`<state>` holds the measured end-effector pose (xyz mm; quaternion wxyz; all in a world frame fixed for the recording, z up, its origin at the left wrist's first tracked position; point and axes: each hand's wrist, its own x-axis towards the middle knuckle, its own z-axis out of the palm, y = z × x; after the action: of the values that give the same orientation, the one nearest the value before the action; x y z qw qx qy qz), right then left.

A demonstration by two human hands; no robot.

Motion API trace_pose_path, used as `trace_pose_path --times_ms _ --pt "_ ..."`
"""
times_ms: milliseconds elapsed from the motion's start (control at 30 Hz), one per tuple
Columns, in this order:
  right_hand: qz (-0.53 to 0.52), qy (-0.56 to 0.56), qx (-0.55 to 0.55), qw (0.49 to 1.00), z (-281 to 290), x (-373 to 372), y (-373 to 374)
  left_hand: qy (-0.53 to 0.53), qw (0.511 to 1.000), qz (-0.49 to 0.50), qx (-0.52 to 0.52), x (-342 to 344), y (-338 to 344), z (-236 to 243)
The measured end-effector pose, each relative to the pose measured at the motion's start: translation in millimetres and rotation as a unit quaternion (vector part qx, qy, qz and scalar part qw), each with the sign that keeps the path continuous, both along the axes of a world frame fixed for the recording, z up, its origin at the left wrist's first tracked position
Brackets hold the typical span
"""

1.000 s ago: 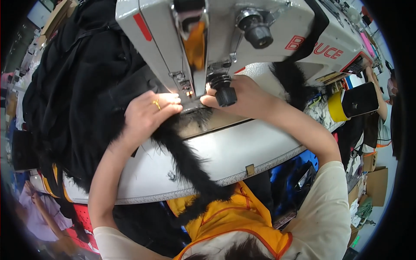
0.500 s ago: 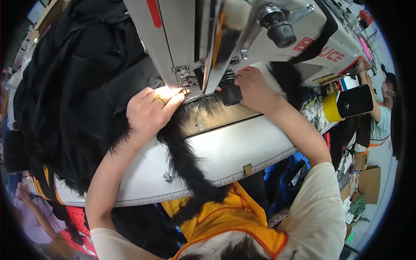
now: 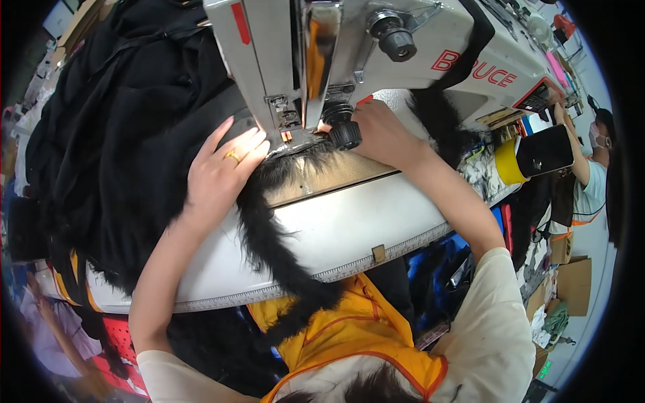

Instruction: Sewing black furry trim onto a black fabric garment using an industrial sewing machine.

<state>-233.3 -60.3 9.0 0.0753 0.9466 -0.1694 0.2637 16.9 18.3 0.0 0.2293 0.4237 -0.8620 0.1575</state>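
Note:
My left hand (image 3: 218, 174) lies on black fabric (image 3: 127, 154) just left of the needle area of a white sewing machine (image 3: 259, 67). Its fingers are stretched out and a little apart, with a ring on one. My right hand (image 3: 386, 134) is at the right of the needle area, its fingertips hidden behind a black knob (image 3: 346, 134) and the machine. A strip of black fur trim (image 3: 272, 252) runs from under the needle area, over the table edge, down onto my orange apron (image 3: 336, 326). The lit presser foot (image 3: 285, 138) is between my hands.
A ruler strip (image 3: 349, 267) edges the white tabletop (image 3: 336, 232). More black fur (image 3: 437, 124) hangs by the machine arm. A yellow tape roll (image 3: 510, 161) and a dark phone-like slab (image 3: 544, 153) stand at right. Other people are at far right (image 3: 590, 181) and lower left (image 3: 57, 326).
My left hand has opened its fingers from a closed pose at the needle and drawn slightly back. The whole view has shifted a little; my right hand stays by the machine.

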Motion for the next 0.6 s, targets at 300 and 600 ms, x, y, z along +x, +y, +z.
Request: trace_pose_path --times_ms 300,600 --pt "0.000 0.067 0.001 0.998 -2 -4 9 0.043 0.995 -0.045 0.082 -1 24 10" --pt "-0.044 0.050 -0.074 0.995 1 -23 -14 -0.013 1.000 -0.019 -0.004 -11 6 7"
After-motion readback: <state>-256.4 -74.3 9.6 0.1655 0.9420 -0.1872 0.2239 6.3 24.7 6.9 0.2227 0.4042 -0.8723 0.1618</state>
